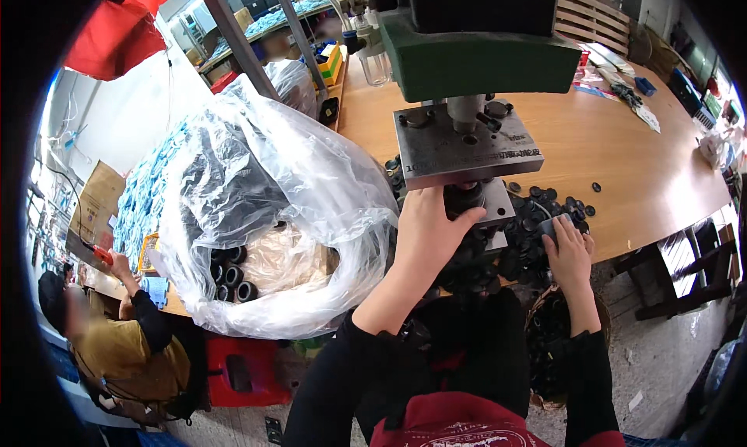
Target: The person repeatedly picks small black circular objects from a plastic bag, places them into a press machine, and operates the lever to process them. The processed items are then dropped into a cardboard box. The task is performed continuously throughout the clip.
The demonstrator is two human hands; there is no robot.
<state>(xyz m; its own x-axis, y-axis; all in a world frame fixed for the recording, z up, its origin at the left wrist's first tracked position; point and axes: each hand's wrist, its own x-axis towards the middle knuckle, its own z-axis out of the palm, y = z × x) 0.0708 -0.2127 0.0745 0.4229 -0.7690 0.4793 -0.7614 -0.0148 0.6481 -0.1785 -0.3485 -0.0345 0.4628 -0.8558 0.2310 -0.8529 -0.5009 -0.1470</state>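
Note:
My left hand reaches between the plates of a green bench press, its thumb and fingers around a black round rubber part. Just above it sits the press's thick steel upper die plate; the steel lower die shows partly behind the hand. My right hand is curled over a small grey box with a cord, which looks like a switch and lies among many black discs. What lies under the right palm is hidden.
Left of the press, a large clear plastic bag holds black rubber rings. Below the table edge by my right arm stands a basket of black pieces. A co-worker sits at far left, holding a red-handled tool.

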